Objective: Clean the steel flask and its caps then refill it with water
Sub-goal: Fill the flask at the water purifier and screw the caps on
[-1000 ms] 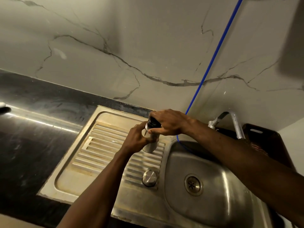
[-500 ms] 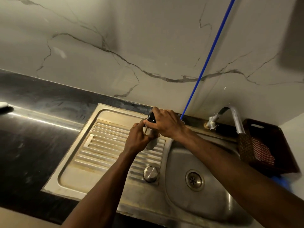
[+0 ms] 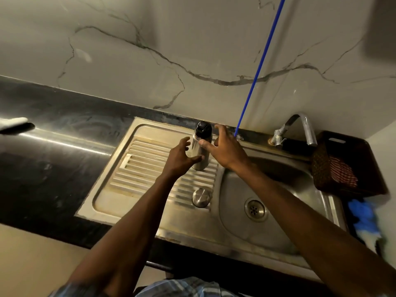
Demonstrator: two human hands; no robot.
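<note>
— What lies nearest?
— A steel outer cap point(image 3: 201, 197) sits alone on the ribbed drainboard point(image 3: 137, 168), beside the sink basin point(image 3: 278, 211) set in the dark bench point(image 3: 42, 168).
— And the hands?
— Both spread, fingers loose. The left hand point(image 3: 180, 159) is beside the steel flask point(image 3: 200, 151), thumb against its side; the right hand point(image 3: 225, 146) is on the other side, one fingertip touching it. Neither grips.
— The flask?
— Upright on the drainboard, black inner cap point(image 3: 203, 127) on top.
— Farther back?
— A tap point(image 3: 300, 129), a blue tube point(image 3: 257, 67) up the marble wall point(image 3: 192, 50), a dark basket point(image 3: 347, 163) at right.
</note>
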